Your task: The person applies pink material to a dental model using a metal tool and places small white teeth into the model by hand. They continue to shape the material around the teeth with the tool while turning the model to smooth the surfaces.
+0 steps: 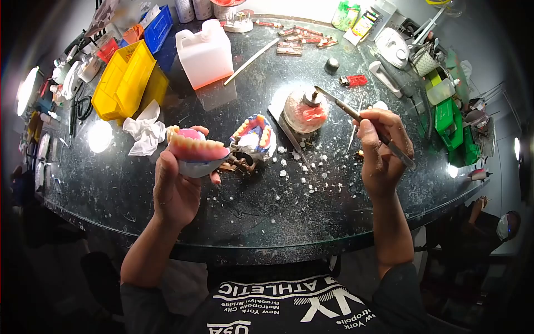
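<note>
A dental model [197, 153] with a row of teeth, pink wax and a pale base is gripped in my left hand [177, 192]. A second model with teeth and blue material [253, 136] rests on the table just right of it, beside a brass-coloured metal frame [238, 163]. My right hand [385, 147] holds a metal wax knife [347, 108] by its handle. The tool's tip is over the wick of a round glass burner [306, 114], which has red wax on its side. No flame can be made out in the glare.
White crumbs lie on the dark table [267, 222]. Behind stand a yellow bin [123, 80], a white jug [204, 54] and red wax strips [306, 39]. Crumpled tissue [146, 129] is at left, a red lighter [354, 80] beyond the burner. Another person [492, 225] is at far right.
</note>
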A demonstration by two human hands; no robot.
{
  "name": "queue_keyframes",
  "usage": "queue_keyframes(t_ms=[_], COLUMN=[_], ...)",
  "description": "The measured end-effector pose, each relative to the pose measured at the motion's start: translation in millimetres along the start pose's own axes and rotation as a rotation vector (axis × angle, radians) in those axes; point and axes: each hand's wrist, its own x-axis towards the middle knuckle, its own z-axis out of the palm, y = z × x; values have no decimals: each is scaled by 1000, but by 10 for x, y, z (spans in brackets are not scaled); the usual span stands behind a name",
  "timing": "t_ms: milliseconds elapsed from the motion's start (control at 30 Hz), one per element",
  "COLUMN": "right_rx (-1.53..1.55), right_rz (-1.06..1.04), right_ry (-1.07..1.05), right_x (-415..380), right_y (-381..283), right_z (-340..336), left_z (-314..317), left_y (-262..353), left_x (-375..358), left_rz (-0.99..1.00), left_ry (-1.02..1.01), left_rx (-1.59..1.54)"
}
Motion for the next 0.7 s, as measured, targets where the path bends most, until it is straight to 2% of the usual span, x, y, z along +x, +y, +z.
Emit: queue_keyframes(t_ms=[267, 367, 400, 500, 700], right_rx=[-23, 78, 143, 104, 135], right_rz=[13, 73, 97, -127, -125], right_ry=[-4, -14, -90, -248, -318], right_x=[1, -19, -28, -65, -144], right_y=[-6, -57, -107, -174, -204], right_z=[-6, 35, 49, 222, 430], left_z=[15, 35, 35, 33, -2], left_y=[3, 24, 20, 2, 4], left_x=[10, 12, 15, 20, 21], left_rz=[5, -5, 1, 11, -18], left_ry=[-6, -18, -20, -22, -70], left_rx=[8, 23, 16, 4, 46])
